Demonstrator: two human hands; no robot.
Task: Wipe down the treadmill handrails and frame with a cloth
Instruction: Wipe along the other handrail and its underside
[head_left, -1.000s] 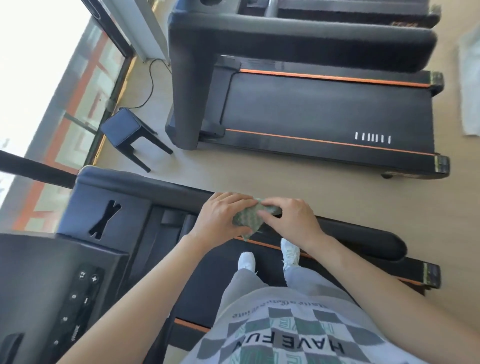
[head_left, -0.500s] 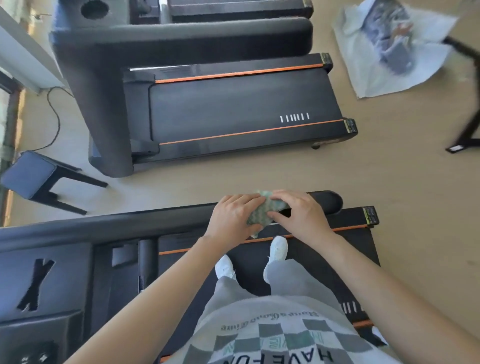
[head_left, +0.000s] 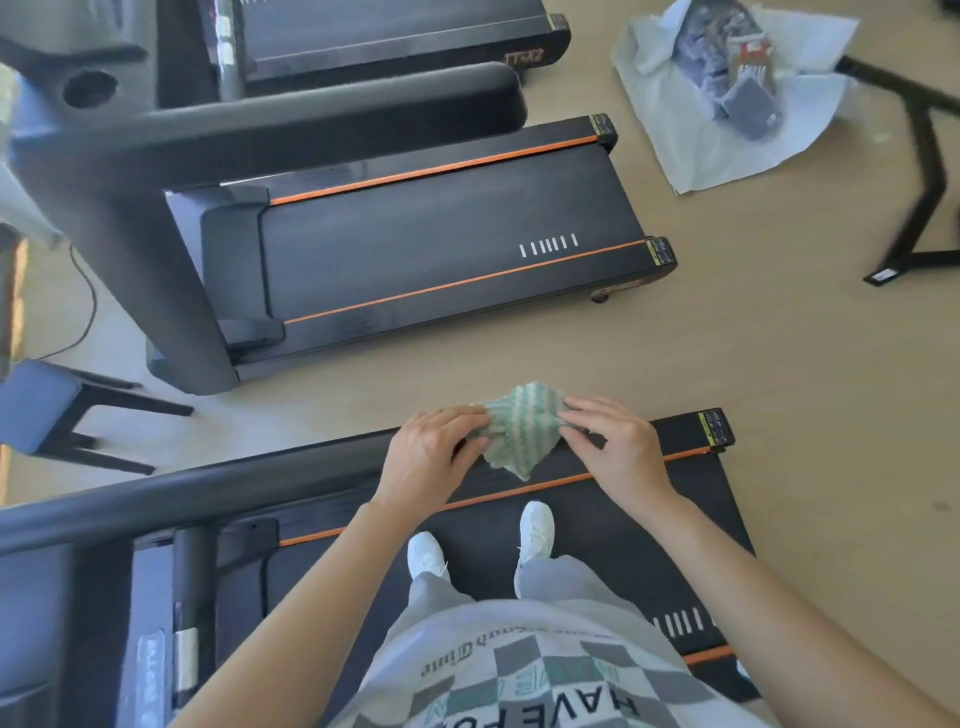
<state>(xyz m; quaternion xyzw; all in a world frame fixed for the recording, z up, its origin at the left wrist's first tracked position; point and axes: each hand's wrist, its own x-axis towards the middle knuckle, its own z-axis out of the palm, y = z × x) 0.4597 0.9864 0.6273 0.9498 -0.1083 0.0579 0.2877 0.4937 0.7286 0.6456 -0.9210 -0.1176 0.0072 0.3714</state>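
Cloth (head_left: 522, 431) has opened from its wad; left grip (head_left: 431, 460) and right grip (head_left: 621, 447) each pinch an edge. I judge wiping paused, refolding.

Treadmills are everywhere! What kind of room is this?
Probably a gym or fitness room: the near treadmill underfoot, a second treadmill beside it, a third treadmill beyond. The left hand and right hand hold a cloth.

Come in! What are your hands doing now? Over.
Left hand, right hand both pinching green cloth. Cloth bunched at handrail end, contact unclear. Nothing blocking.
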